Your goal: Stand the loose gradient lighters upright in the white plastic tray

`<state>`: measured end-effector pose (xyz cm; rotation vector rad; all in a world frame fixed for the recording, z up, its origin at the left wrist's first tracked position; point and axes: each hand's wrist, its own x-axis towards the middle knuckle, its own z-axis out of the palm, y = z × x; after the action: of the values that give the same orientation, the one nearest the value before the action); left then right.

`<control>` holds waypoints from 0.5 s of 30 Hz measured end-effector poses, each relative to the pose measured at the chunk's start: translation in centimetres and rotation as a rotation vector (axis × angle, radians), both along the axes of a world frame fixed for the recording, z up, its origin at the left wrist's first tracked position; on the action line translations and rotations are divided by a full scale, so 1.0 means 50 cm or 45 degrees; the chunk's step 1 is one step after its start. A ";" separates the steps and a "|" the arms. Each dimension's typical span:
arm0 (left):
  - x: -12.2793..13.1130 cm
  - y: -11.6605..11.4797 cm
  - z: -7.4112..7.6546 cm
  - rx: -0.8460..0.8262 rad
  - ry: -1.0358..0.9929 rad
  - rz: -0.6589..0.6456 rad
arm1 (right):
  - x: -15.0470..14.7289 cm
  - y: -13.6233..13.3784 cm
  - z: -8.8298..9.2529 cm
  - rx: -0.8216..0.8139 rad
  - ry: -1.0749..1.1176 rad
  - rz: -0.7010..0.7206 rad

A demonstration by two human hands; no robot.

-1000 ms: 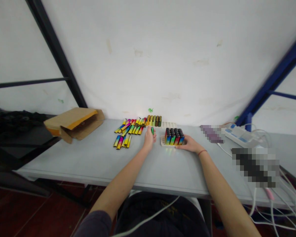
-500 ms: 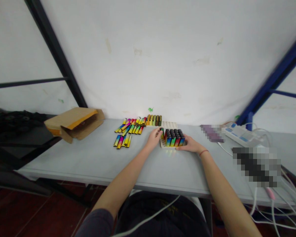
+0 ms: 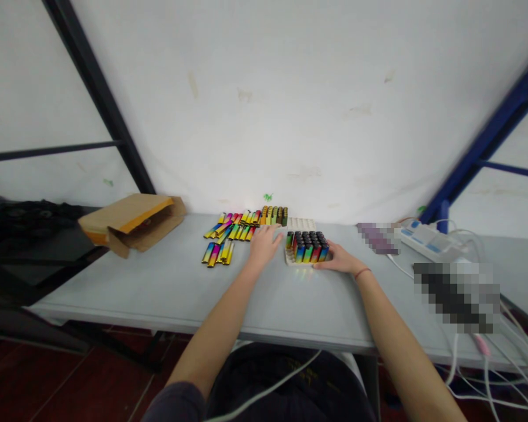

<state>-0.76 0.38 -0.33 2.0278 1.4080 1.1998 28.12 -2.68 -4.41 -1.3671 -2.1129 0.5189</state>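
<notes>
On the table a white holed tray carries rows of upright, lighter-shaped rainbow pieces with black tops. A single dark green piece stands at the tray's back left, apart from the main block. My right hand is closed around the tray's right side, its thumb along the front corner. To the left of the tray, my left hand hovers with fingers apart and nothing in it. Nearest to it is a loose pile of shiny rainbow pieces lying flat.
Behind my left hand stands a block of upright gold-topped pieces, beside a second white tray. An open cardboard box lies at the left. A smaller group of flat pieces lies nearer me. At right are a power strip and cables.
My left hand has let go of the dark green piece at the tray's left and moved left, fingers opening. My right hand stays on the tray.
</notes>
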 end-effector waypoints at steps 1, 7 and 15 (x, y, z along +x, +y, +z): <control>-0.022 -0.002 0.017 0.003 0.145 0.164 | 0.000 0.000 0.001 -0.003 -0.002 0.003; -0.176 0.010 0.064 -0.400 0.480 0.741 | -0.001 -0.001 -0.001 0.023 -0.030 -0.021; -0.224 0.027 0.040 -0.660 0.583 0.619 | 0.000 0.000 -0.004 0.018 0.009 0.008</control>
<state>-11.95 1.73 1.67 1.6890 2.2455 0.4309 28.14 -2.68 -4.61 -1.3491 -2.1124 0.5097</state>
